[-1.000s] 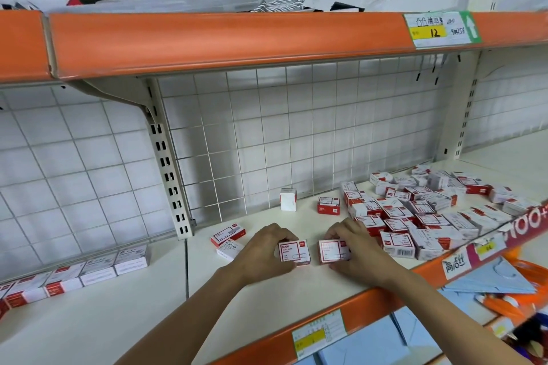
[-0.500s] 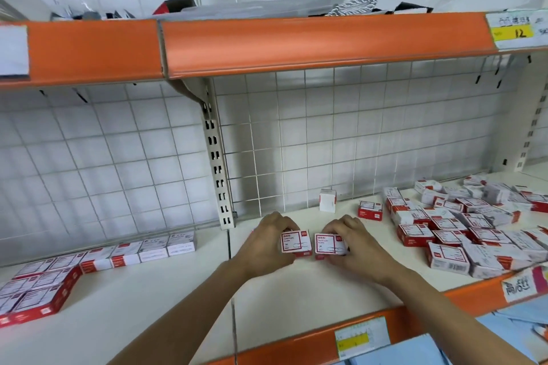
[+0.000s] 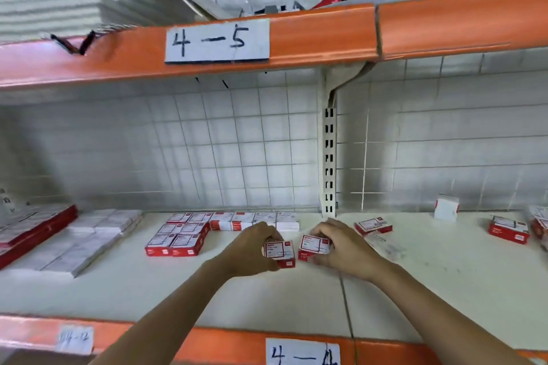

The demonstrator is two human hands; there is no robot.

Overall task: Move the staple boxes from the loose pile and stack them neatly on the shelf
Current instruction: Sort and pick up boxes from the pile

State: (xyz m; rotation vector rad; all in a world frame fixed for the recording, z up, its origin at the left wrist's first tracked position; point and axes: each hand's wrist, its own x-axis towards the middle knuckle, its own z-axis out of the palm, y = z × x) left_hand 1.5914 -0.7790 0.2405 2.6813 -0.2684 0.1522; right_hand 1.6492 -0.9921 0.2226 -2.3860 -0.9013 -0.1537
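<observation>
Both hands are busy over the white shelf (image 3: 296, 299), each curled round its own little stack of staple boxes: the left hand (image 3: 252, 249) pinches a red-and-white stack (image 3: 280, 252) with its fingers hooked over the far edge, and the right hand (image 3: 341, 249) grips a second stack (image 3: 311, 246) just beside it, at three o'clock of the first. Holding the two side by side, label faces up and edges nearly level, looks to me like a way of squaring them so they can drop in as a matched pair. The spot they seem meant for is the neat block of boxes (image 3: 184, 235) at about ten o'clock of the left hand, where an L-shaped arrangement leaves a bare corner, with a back row of boxes (image 3: 255, 221) running along the wall at twelve o'clock. Farther off at nine o'clock lie flat white packs (image 3: 89, 240) and a long red-edged pack (image 3: 35, 231). To the right, at two and three o'clock, strays wait: a loose box (image 3: 373, 225) close to the right hand, one standing on end (image 3: 446, 207) by the grid wall, another (image 3: 508, 230) well apart. Nothing lies between the hands and the gap; the upright post (image 3: 329, 157) at twelve o'clock stands clear behind.
</observation>
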